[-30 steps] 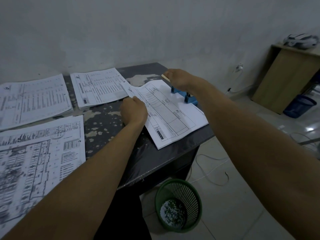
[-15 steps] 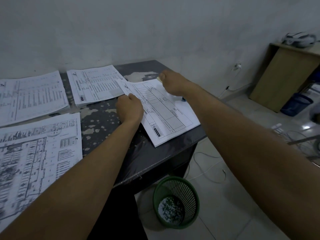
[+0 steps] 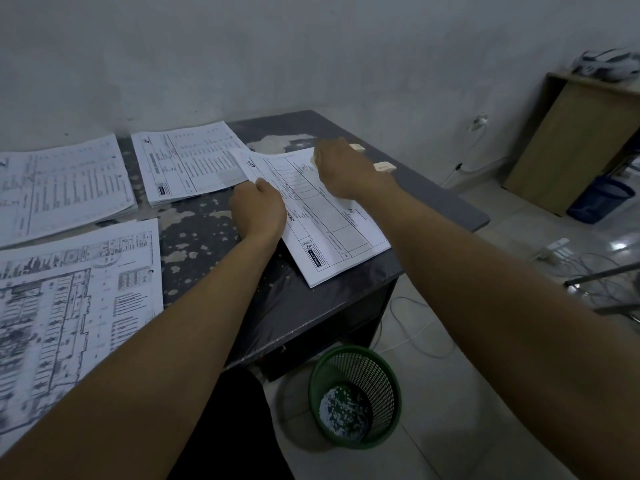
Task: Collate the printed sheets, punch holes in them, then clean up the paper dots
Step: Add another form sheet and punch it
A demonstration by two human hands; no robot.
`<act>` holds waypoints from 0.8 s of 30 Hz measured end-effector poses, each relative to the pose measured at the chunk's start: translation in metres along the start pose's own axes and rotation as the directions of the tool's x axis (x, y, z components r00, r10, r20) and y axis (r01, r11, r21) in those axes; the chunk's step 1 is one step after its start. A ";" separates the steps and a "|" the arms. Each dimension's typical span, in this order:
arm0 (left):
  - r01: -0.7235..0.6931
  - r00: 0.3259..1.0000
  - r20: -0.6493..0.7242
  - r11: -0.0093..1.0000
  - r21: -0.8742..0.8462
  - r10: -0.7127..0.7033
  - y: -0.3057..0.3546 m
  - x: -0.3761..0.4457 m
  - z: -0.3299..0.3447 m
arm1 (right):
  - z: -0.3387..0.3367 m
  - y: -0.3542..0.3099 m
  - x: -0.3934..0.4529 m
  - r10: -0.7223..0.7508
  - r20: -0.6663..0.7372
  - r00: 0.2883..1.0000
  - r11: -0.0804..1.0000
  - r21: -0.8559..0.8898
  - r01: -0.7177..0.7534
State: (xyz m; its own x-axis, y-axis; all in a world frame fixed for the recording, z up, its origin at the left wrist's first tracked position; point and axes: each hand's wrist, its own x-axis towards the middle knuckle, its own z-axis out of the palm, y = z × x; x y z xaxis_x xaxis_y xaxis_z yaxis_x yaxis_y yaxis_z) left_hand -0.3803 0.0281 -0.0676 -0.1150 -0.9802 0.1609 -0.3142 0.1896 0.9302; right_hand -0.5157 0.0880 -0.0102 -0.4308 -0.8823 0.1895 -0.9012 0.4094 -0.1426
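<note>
A collated stack of printed sheets (image 3: 332, 233) lies slanted near the dark desk's right edge. My left hand (image 3: 258, 209) is curled on the stack's left edge, holding it. My right hand (image 3: 341, 169) lies palm down over the stack's far end, on the hole punch (image 3: 382, 167). Only the punch's cream parts show beside my wrist; its body is hidden. A few paper dots (image 3: 273, 282) speckle the desk beside the stack's near corner.
Three more piles of printed sheets lie on the desk (image 3: 311, 313): two at the back (image 3: 187, 164) (image 3: 62, 188) and a plan drawing at the near left (image 3: 76, 306). A green mesh bin (image 3: 355, 396) holding paper dots stands on the floor below the desk's corner. Cables trail on the floor at the right.
My right hand has shifted to lie over the punch; its blue body no longer shows. My left hand stays on the stack's left edge.
</note>
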 end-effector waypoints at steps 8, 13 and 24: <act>-0.014 1.000 -0.002 1.000 -0.001 0.014 0.003 -0.003 -0.006 | 0.039 -0.017 -0.012 0.019 -0.149 0.989 0.966 -0.253 -0.057; -0.003 1.000 0.010 1.000 -0.004 0.003 0.007 -0.005 -0.003 | 0.024 -0.009 -0.003 0.023 -0.112 0.993 0.991 -0.129 -0.037; -0.061 0.998 -0.003 0.997 0.035 0.062 0.004 -0.004 -0.004 | -0.030 0.004 0.003 0.095 -0.075 0.993 0.933 0.355 -0.062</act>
State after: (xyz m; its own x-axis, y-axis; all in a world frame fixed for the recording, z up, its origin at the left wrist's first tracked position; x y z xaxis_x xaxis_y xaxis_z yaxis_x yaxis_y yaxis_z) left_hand -0.3776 0.0321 -0.0633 -0.1309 -0.9669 0.2190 -0.3397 0.2513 0.9063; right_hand -0.5218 0.0939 0.0191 -0.5169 -0.8195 0.2475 -0.7966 0.3545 -0.4897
